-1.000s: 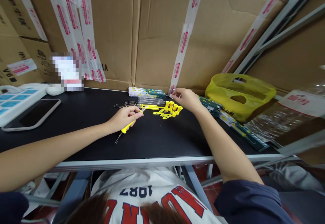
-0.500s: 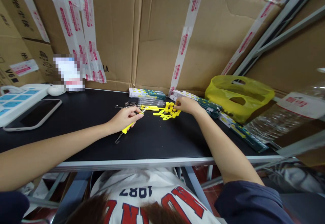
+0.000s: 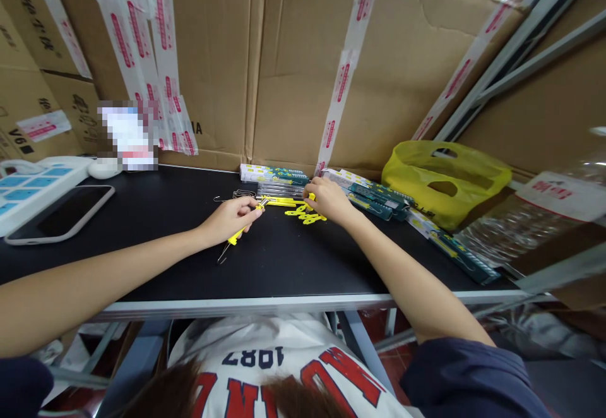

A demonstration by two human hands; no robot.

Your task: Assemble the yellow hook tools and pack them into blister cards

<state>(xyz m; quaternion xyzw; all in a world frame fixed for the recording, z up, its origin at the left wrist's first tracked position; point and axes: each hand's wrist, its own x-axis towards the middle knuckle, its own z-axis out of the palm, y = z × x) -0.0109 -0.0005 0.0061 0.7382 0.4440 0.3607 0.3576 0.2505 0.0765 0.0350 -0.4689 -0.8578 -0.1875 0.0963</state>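
My left hand (image 3: 233, 219) is closed around a yellow tool (image 3: 233, 240) with thin metal hooked wires that stick out below the fingers. My right hand (image 3: 326, 198) is over the pile of small yellow plastic pieces (image 3: 307, 216), its fingers bent down at them; whether it grips one is hidden. Between the hands lie yellow sticks (image 3: 281, 202) and, behind them, clear tubes (image 3: 283, 190). Bent metal wires (image 3: 243, 194) rest just behind my left hand.
Printed narrow boxes (image 3: 274, 173) stand behind the tubes, with more boxes (image 3: 379, 198) to the right. A yellow plastic bag (image 3: 445, 181) is at the right back. Left are a phone (image 3: 64, 213) and a power strip (image 3: 35, 184). Cardboard (image 3: 293, 77) rises behind the black table (image 3: 284, 273).
My right hand has moved left across the yellow pieces, covering more of them. My left hand has shifted slightly left, and the hooked wires below it have turned a little.
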